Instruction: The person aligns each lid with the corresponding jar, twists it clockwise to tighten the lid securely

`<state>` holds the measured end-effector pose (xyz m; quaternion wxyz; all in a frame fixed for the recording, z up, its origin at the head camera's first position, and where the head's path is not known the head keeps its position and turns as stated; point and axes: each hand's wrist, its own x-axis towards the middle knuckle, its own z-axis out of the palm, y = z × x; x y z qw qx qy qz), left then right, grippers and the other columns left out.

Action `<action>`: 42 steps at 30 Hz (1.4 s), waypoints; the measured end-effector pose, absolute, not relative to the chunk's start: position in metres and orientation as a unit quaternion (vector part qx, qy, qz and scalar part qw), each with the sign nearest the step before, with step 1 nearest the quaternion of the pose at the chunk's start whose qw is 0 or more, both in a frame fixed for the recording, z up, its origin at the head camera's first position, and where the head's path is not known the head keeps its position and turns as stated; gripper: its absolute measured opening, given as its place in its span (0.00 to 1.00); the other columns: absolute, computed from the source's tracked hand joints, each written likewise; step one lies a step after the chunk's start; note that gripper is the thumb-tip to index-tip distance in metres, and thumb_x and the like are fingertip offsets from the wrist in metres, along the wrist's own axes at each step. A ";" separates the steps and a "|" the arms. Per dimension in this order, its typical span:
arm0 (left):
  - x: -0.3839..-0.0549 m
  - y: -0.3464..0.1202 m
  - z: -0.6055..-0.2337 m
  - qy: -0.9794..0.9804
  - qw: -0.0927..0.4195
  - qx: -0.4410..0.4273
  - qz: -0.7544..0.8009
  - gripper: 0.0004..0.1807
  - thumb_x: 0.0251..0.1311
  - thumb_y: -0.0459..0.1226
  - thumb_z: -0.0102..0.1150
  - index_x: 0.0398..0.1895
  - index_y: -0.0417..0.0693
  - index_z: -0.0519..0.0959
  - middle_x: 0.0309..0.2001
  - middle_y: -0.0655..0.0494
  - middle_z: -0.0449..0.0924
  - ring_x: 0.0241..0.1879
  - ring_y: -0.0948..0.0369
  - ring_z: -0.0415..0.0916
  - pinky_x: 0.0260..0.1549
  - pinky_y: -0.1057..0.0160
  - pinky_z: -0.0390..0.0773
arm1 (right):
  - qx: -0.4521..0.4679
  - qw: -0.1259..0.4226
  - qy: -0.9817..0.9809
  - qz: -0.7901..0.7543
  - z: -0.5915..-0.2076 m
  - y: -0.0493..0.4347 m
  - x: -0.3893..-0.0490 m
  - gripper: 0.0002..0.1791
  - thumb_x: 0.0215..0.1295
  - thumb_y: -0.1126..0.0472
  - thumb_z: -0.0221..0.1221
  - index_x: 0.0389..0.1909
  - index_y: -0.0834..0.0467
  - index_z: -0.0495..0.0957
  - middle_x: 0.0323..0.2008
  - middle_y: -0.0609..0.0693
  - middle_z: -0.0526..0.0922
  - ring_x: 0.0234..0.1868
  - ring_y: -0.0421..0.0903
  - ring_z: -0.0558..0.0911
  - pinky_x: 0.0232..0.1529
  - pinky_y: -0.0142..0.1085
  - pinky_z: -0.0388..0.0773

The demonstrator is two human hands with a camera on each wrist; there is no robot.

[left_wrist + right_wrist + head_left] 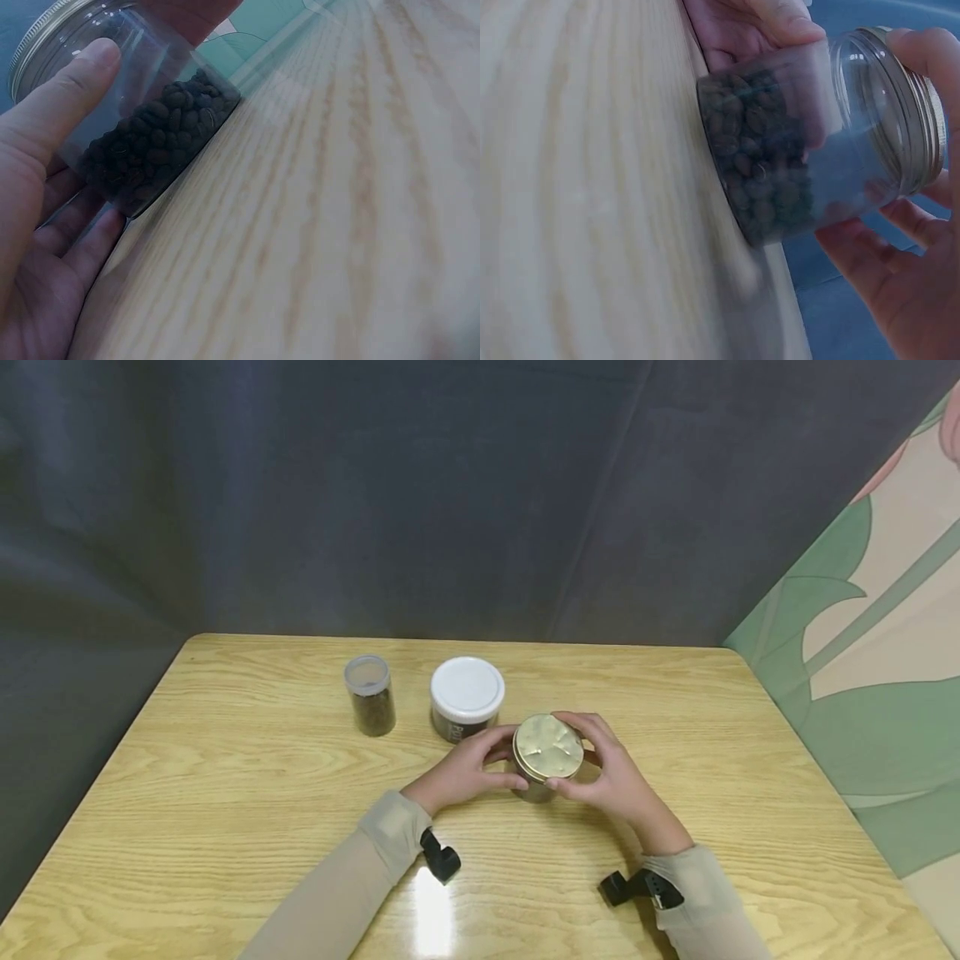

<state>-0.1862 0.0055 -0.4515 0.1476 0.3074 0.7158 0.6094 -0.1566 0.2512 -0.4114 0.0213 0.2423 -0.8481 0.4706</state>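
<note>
A clear jar [765,150] stands on the table, partly filled with dark beans [157,131] that look like coffee beans. Its gold metal lid [548,746] is on top. My left hand [467,770] grips the jar's side, thumb on the near wall and fingers curled behind it. From the right, my right hand [617,777] holds the lid by its rim, thumb in front and fingers at the back. Part of the jar's body is hidden by the lid and hands in the head view.
A white-lidded tub [467,687] with a dark label stands just behind my left hand. Left of it is a clear canister [373,710] with dark contents and a translucent lid. The wooden table [247,760] ends at a dark curtain [420,510] behind and a leaf-patterned cloth [885,743] at right.
</note>
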 end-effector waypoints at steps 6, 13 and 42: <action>-0.186 0.006 -0.453 0.719 0.139 0.309 0.607 0.41 0.57 0.30 0.73 0.73 0.36 0.64 0.70 0.43 0.68 0.67 0.51 0.71 0.64 0.68 0.72 | 0.233 0.033 -0.848 0.474 -0.415 0.246 -0.155 0.45 0.48 0.67 0.78 0.68 0.59 0.66 0.61 0.52 0.72 0.56 0.46 0.72 0.56 0.40 0.80; -0.185 0.005 -0.452 0.719 0.138 0.306 0.609 0.41 0.57 0.30 0.73 0.73 0.37 0.64 0.70 0.42 0.68 0.66 0.50 0.72 0.64 0.68 0.72 | 0.218 0.027 -0.847 0.484 -0.412 0.243 -0.153 0.48 0.47 0.66 0.79 0.68 0.61 0.63 0.61 0.57 0.72 0.58 0.50 0.72 0.57 0.52 0.78; -0.187 0.006 -0.452 0.718 0.144 0.303 0.610 0.42 0.56 0.31 0.74 0.73 0.38 0.65 0.70 0.45 0.69 0.63 0.53 0.75 0.64 0.67 0.73 | 0.288 -0.041 -0.744 0.602 -0.423 0.266 -0.164 0.39 0.56 0.79 0.65 0.68 0.67 0.61 0.66 0.51 0.70 0.65 0.46 0.71 0.67 0.34 0.71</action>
